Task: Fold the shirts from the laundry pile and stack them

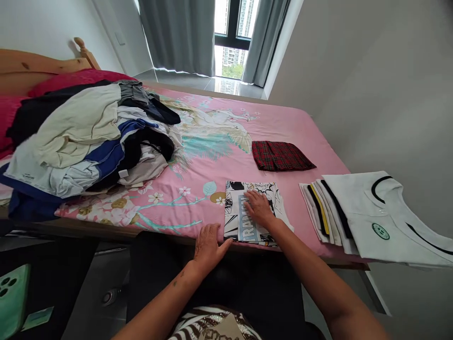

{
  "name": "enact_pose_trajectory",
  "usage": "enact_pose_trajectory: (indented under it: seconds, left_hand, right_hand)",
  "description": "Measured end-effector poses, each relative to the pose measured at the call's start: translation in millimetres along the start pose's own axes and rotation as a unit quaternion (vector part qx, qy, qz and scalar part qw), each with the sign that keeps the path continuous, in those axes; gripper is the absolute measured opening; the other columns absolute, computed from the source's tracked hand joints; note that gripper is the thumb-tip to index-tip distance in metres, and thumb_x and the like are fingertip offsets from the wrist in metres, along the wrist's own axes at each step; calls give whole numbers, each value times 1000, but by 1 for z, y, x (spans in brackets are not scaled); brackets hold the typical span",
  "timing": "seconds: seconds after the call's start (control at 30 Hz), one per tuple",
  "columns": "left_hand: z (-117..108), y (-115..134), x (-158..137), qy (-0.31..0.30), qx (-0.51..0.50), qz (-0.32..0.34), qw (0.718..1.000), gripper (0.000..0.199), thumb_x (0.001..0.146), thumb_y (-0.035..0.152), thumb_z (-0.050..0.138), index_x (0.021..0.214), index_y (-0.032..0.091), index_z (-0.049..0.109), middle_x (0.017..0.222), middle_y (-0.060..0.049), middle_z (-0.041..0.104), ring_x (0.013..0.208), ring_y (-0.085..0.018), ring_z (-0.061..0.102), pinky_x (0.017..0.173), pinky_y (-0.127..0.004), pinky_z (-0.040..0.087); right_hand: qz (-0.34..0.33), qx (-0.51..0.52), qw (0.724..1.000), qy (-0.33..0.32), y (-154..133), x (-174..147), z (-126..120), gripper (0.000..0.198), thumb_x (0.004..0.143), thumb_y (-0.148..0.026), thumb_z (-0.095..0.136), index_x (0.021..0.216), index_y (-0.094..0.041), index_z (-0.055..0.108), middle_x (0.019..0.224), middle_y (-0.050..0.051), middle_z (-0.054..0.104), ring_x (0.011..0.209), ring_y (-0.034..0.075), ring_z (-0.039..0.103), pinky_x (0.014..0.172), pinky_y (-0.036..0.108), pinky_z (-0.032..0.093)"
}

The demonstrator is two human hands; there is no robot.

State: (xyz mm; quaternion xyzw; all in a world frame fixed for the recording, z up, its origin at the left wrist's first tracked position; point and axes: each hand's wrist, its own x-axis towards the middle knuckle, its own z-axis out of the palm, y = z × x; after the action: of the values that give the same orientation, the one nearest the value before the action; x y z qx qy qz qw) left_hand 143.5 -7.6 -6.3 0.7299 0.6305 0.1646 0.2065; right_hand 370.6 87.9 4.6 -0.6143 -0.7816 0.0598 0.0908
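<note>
In front of me, at the near edge of the bed, lies a folded printed T-shirt (251, 231) with black-and-white drawings and a blue lettered panel. My right hand (259, 208) rests flat on top of it, fingers spread. At the shirt's lower left corner, my left hand (208, 243) lies on the bed edge with fingers stretched out and its thumb by the shirt's border. Beyond the shirt, to the right, sits a folded red plaid garment (281, 156), touched by neither hand.
A heap of loose clothes (78, 123) covers the bed's left side. To the right are a stack of folded garments (323, 215) and a white shirt (368, 212) with a green badge, overhanging the pink bedsheet (198, 174). A green phone (14, 297) lies at lower left.
</note>
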Motion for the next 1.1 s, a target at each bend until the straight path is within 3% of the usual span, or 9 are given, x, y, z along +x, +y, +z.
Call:
enact_pose_trajectory:
  seconds: [0.1,0.2,0.3,0.4,0.5,0.67,0.9,1.0,1.1]
  left_hand:
    - [-12,5,-5,-82,-75,-89,990,43,81,53,50,109,21,58,100,-6,67,93,-22,62,80,-32,46]
    - [-12,11,-8,-132,-130,-143,972,36,80,52,51,98,23,64,82,-2,69,83,-21,65,71,-29,45]
    - [4,13,-14,-150,-182,-168,957,33,77,51,55,87,21,66,77,-2,69,77,-20,65,63,-26,44]
    - [28,13,-20,-188,-284,-223,914,46,75,60,53,86,16,64,69,-3,68,51,-15,59,46,-24,37]
    - [44,10,-21,-192,-374,-264,868,52,77,65,46,81,15,58,64,-2,65,32,-9,46,35,-22,24]
    - [41,12,-15,-167,-453,-281,830,45,74,59,52,72,14,53,78,-5,67,34,-6,48,32,-19,21]
    - [34,7,-22,-101,-469,-267,836,39,72,53,57,77,14,57,65,1,60,32,-4,44,32,-18,26]
    - [37,0,-28,-44,-471,-243,847,41,74,51,58,94,15,57,62,4,57,34,-5,43,32,-18,30]
    - [33,-1,-27,-40,-449,-212,867,47,78,50,55,112,17,53,66,4,61,35,-6,45,34,-18,34]
  right_hand:
    - [-19,22,1000,4,-5,36,-3,46,91,-26,33,135,-21,44,144,4,40,136,21,25,111,41,16]
    - [0,48,997,-55,-8,74,-2,52,86,-21,37,137,-21,41,145,2,39,136,21,23,111,39,18]
    - [27,62,990,-125,-8,108,-1,56,81,-19,42,136,-23,43,140,3,45,131,22,33,105,38,29]
    - [28,62,983,-172,-9,135,-3,55,73,-19,48,127,-27,51,128,2,56,119,23,46,94,37,38]
    - [32,62,972,-226,-13,153,-6,48,66,-20,53,113,-29,61,114,1,64,108,22,54,87,34,41]
    - [42,72,951,-298,-19,170,-8,30,59,-21,61,89,-22,67,88,2,67,82,19,60,69,26,43]
    - [41,143,923,-356,-7,174,-1,28,59,-17,58,86,-19,63,71,-2,61,60,12,55,52,20,38]
    - [51,163,915,-365,-5,172,2,26,59,-17,57,85,-19,62,66,-3,58,56,11,53,51,21,37]
    - [62,177,911,-367,-5,171,3,22,58,-16,56,80,-18,59,60,-4,54,52,11,51,49,21,36]
